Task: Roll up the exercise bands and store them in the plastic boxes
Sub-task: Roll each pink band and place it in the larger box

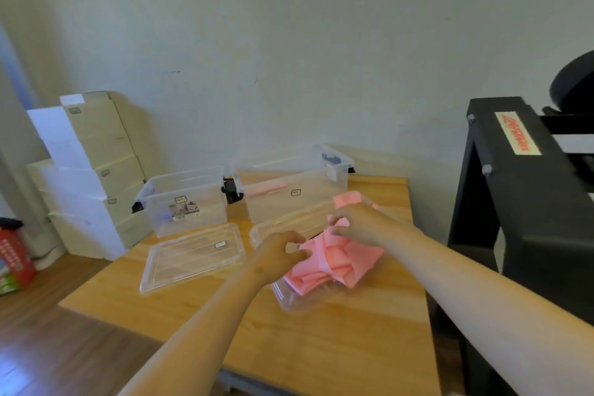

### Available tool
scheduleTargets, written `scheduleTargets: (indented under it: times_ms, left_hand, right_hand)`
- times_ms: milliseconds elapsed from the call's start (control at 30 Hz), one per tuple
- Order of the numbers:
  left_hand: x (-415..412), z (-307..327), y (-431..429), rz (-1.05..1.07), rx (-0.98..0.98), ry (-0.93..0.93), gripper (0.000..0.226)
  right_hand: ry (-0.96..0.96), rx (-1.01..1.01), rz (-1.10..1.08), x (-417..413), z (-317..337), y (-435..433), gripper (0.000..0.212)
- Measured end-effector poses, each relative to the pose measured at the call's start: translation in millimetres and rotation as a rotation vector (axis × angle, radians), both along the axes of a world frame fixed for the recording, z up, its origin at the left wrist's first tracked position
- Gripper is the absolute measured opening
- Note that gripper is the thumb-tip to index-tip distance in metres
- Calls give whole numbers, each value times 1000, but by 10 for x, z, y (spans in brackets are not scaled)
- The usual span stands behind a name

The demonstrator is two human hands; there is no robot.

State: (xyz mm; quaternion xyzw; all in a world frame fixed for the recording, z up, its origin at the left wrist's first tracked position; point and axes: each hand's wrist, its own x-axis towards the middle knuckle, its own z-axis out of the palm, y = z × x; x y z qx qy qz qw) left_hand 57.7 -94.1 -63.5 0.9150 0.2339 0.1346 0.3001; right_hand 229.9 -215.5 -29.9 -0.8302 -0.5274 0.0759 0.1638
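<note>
We see the pink exercise bands (334,264) lying crumpled on a clear lid (289,300) mid-counter (321,347). Our left hand (276,254) pinches an edge at the heap's 9 o'clock and our right hand (360,222) another at 12, probably hunting for an end to roll. Open plastic boxes (183,196) wait at 11.

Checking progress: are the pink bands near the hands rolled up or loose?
Loose: the pink bands lie in a crumpled heap on a clear lid, the left hand and right hand pinching folds.

Single head-worn view, looking forward and down onto a wooden table (321,347) close below, wall (289,42) behind it.
</note>
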Motion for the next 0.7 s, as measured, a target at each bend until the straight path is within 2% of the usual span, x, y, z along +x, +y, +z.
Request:
scheduleTargets:
  times_ms: [200,333,433,567,700]
  left_hand:
    - [355,-199,-5,30,-98,-39,30]
    - [599,-269,-34,70,-190,-73,32]
    - [700,-340,-41,87,-168,-78,30]
    - [741,-321,-54,86,-150,-174,6]
    - [725,-69,-12,40,-127,-277,27]
  right_hand:
    - [-2,2,-141,445,-262,-47,38]
    - [84,44,-126,469,-446,-108,32]
    - [83,153,-105,414,-566,-92,18]
    - [95,256,-89,409,-550,-61,13]
    - [135,372,-33,434,-275,-51,4]
